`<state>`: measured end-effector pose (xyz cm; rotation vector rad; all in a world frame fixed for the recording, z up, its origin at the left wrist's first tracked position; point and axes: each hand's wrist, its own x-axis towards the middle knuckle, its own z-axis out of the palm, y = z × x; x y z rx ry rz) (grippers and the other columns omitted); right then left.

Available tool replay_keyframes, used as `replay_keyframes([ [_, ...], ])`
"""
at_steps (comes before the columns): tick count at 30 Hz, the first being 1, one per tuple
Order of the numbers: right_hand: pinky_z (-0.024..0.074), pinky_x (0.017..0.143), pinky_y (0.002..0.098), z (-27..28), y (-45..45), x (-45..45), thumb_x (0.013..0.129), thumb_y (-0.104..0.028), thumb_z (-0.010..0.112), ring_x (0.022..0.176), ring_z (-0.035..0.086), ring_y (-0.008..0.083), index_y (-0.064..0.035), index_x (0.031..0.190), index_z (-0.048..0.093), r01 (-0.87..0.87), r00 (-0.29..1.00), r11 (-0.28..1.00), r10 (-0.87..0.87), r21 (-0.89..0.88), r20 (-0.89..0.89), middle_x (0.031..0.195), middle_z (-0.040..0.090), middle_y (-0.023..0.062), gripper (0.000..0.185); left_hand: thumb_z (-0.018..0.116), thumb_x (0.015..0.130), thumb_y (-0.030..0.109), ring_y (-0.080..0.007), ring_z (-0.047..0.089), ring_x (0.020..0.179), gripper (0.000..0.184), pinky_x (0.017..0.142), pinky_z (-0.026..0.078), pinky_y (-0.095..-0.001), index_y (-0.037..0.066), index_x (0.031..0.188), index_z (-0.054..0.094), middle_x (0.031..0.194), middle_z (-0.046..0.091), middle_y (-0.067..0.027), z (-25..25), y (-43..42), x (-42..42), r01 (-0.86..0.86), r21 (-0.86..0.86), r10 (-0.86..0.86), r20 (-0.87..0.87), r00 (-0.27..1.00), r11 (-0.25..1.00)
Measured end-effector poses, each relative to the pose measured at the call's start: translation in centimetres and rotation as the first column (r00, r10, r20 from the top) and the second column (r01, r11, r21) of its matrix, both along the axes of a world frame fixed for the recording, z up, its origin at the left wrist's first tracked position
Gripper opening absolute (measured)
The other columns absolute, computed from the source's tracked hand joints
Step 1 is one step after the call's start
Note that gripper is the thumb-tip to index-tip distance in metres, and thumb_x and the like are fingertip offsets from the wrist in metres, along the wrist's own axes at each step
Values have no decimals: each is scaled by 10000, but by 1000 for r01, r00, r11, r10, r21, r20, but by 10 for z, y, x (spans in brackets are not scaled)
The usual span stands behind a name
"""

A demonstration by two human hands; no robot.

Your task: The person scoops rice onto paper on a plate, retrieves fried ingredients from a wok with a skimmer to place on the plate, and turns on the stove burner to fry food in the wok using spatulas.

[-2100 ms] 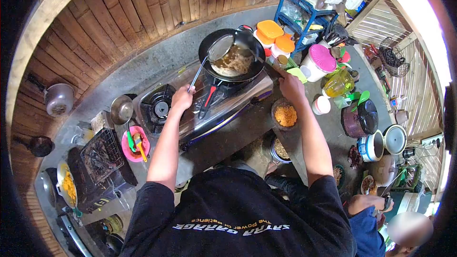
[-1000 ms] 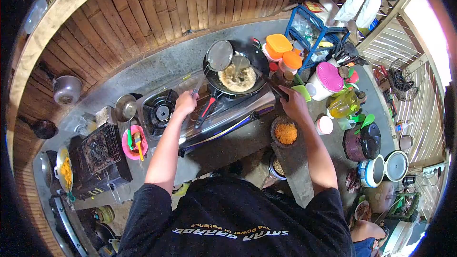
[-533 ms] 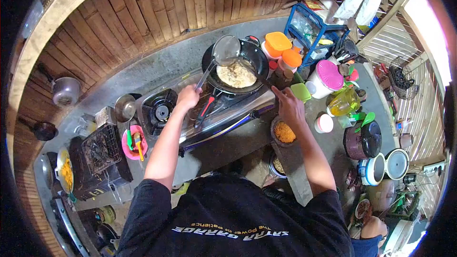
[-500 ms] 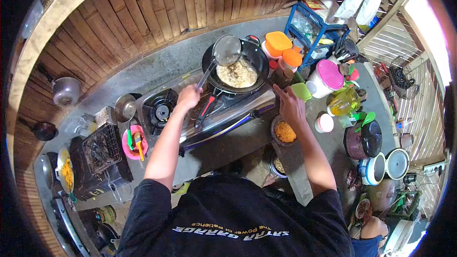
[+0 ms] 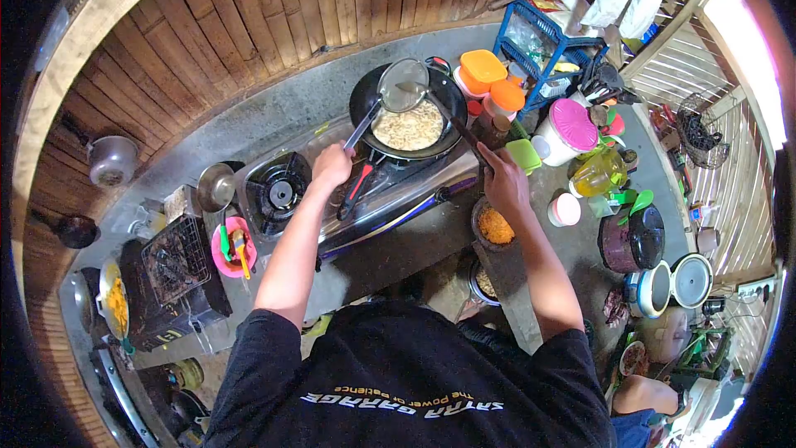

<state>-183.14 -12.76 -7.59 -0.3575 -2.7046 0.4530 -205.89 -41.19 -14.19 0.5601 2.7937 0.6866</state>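
Note:
My left hand (image 5: 332,165) is closed round the handle of a round mesh strainer (image 5: 398,98), held over the far side of a black frying pan (image 5: 359,108). In my right hand (image 5: 507,183) is a long dark-handled spatula (image 5: 457,123). Its head overlaps the strainer's mesh; whether they touch I cannot tell. Pale food bubbles in oil (image 5: 407,131) in the pan. The pan sits on the right burner of a gas stove (image 5: 332,228), its red-and-black handle (image 5: 357,189) pointing towards me.
Left of the pan is a bare burner (image 5: 282,193), then a pink bowl (image 5: 222,257) with brushes. Orange-lidded tubs (image 5: 482,70) and a blue rack (image 5: 543,54) stand right. A bowl of orange shreds (image 5: 496,228) is near my right forearm. Another person's arm (image 5: 645,396) shows lower right.
The strainer has shifted slightly right. The spatula has swung up so that its head shows against the strainer. Bubbling food in the pan looks more spread out. The other person's arm has moved.

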Motion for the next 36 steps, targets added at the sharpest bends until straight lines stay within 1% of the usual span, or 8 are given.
replay_keyframes([
  [7,500,804,459,3,-3,8,796,-46,630,919,601,391,-184,1287,583,74,996,978,-62,-197,66,1002,590,183,512,481,934,244,-385,640,965,249,846,490,-484,96,982,675,984,675,-209,2,-2,2,-30,31,28,69,997,999],
  [16,487,857,455,-8,11,8,785,-41,650,942,604,411,-127,1290,578,-44,999,945,45,-323,-5,1005,637,217,517,512,934,278,-389,648,938,258,835,491,-483,104,1019,683,928,681,-217,-11,-7,12,-136,161,125,77,989,978],
  [19,489,862,456,-19,23,3,792,-72,649,944,615,423,-107,1286,578,54,998,955,-64,-293,-25,1012,647,256,500,531,932,336,-392,651,923,296,811,497,-495,99,1034,674,918,681,-218,-14,-10,18,-180,116,177,38,983,977],
  [22,496,855,455,-28,27,-4,802,-114,647,946,627,426,-94,1291,571,154,984,974,-136,-166,114,1026,646,279,496,540,928,385,-398,651,913,333,789,501,-506,100,1047,666,917,681,-218,-19,-11,26,-208,100,207,25,978,973],
  [25,503,838,448,-48,32,-12,810,-152,653,927,645,413,-69,1284,572,112,975,981,-78,-158,210,995,658,273,488,529,933,396,-405,649,910,336,776,501,-511,112,1054,660,918,680,-216,-18,-9,39,-242,116,241,25,970,963],
  [31,502,829,428,-32,29,-13,818,-178,670,934,657,388,-17,1240,591,116,957,811,63,-574,282,991,665,262,458,541,934,364,-408,644,917,315,787,496,-511,98,1057,654,936,677,-213,-32,-11,47,-268,174,267,30,963,948],
  [34,504,832,442,-49,43,-21,818,-182,663,921,649,405,-28,1245,587,25,995,905,18,-425,97,1002,663,260,460,547,933,346,-412,638,923,304,787,489,-505,69,1015,643,926,673,-219,-32,-9,54,-278,208,278,28,960,938],
  [36,505,832,456,-46,45,-26,818,-182,655,922,640,416,-35,1247,585,88,991,954,-54,-285,124,1010,659,261,459,546,934,343,-414,636,920,306,783,488,-503,58,999,637,918,671,-221,-34,-8,56,-281,218,282,26,959,935],
])
